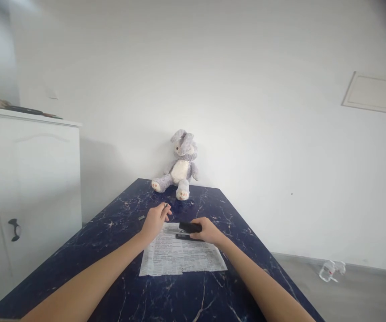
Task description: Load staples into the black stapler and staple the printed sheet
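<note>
Gripping the rear of a black desktop stapler with a silvery metal strip (190, 227): right hand (207, 230), fingers closed round it. Stapler sits over the upper right part of a white printed paper sheet (176, 258), black top arm raised clear of the base, silvery strip showing between them, front end pointing left. Left hand (154, 220) is over the sheet's upper left corner, fingertips pinching a small dark sliver (165, 205); too small to tell what it is. Small grey rectangular piece (141, 218) lies just left of that hand on the dark blue marble-patterned tabletop (112, 255). Grey-and-white plush rabbit (180, 170) sits at the far end, by the white wall (246, 112).
</note>
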A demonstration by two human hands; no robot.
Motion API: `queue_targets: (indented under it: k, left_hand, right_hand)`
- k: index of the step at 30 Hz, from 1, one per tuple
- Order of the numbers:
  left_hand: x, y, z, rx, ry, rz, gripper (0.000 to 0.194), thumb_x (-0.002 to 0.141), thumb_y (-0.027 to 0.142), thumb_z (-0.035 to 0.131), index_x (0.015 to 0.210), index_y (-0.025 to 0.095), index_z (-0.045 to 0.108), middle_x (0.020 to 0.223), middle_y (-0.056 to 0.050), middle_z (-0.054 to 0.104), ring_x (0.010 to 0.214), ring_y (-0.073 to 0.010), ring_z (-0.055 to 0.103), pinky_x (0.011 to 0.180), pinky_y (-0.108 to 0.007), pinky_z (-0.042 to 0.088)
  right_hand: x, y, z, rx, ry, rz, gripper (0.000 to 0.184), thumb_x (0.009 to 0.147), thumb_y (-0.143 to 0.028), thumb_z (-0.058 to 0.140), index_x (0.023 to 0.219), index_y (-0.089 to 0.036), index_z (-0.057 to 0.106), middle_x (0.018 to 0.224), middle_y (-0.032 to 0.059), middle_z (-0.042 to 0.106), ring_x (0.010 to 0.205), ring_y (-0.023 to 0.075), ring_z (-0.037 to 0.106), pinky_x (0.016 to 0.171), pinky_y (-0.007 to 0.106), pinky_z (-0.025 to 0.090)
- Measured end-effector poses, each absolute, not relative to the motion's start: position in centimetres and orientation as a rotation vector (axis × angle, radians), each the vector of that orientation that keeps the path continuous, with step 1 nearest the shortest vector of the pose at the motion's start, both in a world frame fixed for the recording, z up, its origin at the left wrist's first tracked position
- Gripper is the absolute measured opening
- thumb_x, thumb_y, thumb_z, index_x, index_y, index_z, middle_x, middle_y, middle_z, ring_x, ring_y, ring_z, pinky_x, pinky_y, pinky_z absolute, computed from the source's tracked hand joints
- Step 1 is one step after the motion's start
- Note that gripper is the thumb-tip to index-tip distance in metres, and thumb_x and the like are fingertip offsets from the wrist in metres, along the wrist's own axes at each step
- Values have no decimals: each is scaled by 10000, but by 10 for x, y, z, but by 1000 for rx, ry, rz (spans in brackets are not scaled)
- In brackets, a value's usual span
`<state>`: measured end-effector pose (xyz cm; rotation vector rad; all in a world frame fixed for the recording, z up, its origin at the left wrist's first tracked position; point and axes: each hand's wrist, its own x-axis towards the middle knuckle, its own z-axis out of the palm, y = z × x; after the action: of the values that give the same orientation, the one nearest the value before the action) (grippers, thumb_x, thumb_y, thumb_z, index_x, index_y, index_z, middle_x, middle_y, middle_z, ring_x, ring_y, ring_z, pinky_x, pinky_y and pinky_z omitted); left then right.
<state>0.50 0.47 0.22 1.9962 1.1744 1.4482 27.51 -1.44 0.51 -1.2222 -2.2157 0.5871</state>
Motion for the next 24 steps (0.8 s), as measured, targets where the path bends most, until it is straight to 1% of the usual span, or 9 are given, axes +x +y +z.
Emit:
queue_targets:
  k: [2, 4, 6, 8, 12, 14, 17, 21, 24]
  left_hand:
    - [6, -3, 8, 2161, 1208, 1407, 310, 1017, 487, 562, 851, 238, 642, 844, -76, 747, 717, -230, 691, 714, -321, 480]
    - [10, -10, 12, 2330, 1185, 1355, 313, 992, 488, 607, 804, 239, 634, 801, -94, 711, 754, -253, 677, 723, -326, 448]
    - [15, -15, 13, 2482, 1106, 1271, 335, 993, 479, 606, 763, 235, 621, 747, -103, 661, 738, -259, 654, 717, -334, 431]
    - [21, -17, 10, 2594, 1034, 1170, 340, 1009, 451, 575, 753, 232, 617, 718, -107, 635, 706, -255, 636, 705, -344, 426]
    - [28, -19, 1, 2771, 1035, 946, 258, 995, 347, 551, 792, 221, 648, 776, -141, 679, 696, -262, 636, 690, -363, 433]
    - [28, -21, 0, 2838, 1025, 864, 247, 989, 319, 538, 796, 219, 654, 801, -144, 699, 702, -263, 642, 688, -362, 433]
    - [26, -25, 6, 2777, 1008, 938, 293, 1010, 400, 539, 794, 233, 646, 783, -110, 703, 703, -249, 647, 684, -339, 426]
    - [16, -22, 17, 2513, 1359, 1118, 344, 1053, 450, 458, 860, 249, 658, 759, -82, 683, 750, -261, 665, 736, -338, 449]
    - [-2, -6, 18, 2425, 1886, 1127, 344, 1055, 310, 383, 1160, 205, 693, 1076, -177, 724, 1062, -347, 671, 913, -418, 481]
  right_hand:
    - [274, -19, 5, -1176, -2289, 502, 140, 757, -234, 813, 878, -185, 765, 788, -5, 723, 725, 202, 648, 681, 295, 468]
    - [272, -25, 8, -1045, -2317, 343, 262, 803, -306, 834, 1041, -216, 771, 955, 44, 769, 879, 260, 695, 809, 367, 542]
    - [269, -32, 14, -845, -2289, 232, 408, 884, -373, 802, 1263, -254, 707, 1178, 91, 750, 1080, 293, 689, 965, 440, 556]
    - [265, -40, 21, -655, -2248, 200, 458, 958, -397, 738, 1384, -273, 628, 1266, 116, 702, 1151, 279, 669, 1010, 453, 562]
    - [254, -53, 27, -436, -2293, 135, 202, 1036, -331, 621, 1204, -267, 714, 1120, 109, 688, 1033, 242, 679, 910, 396, 602]
    - [250, -54, 25, -413, -2320, 98, 213, 1067, -282, 536, 1090, -260, 747, 1067, 108, 687, 981, 230, 683, 860, 374, 606]
    - [252, -46, 22, -458, -2219, 117, 255, 1065, -262, 509, 1019, -258, 759, 997, 97, 704, 915, 223, 698, 812, 367, 614]
    - [285, -13, 21, -742, -1919, 173, 157, 963, -283, 632, 930, -247, 782, 964, 90, 743, 892, 247, 728, 827, 409, 629]
    - [332, 17, 14, -1187, -1682, 300, 140, 803, -248, 693, 891, -217, 796, 964, 86, 775, 874, 255, 754, 860, 416, 642]
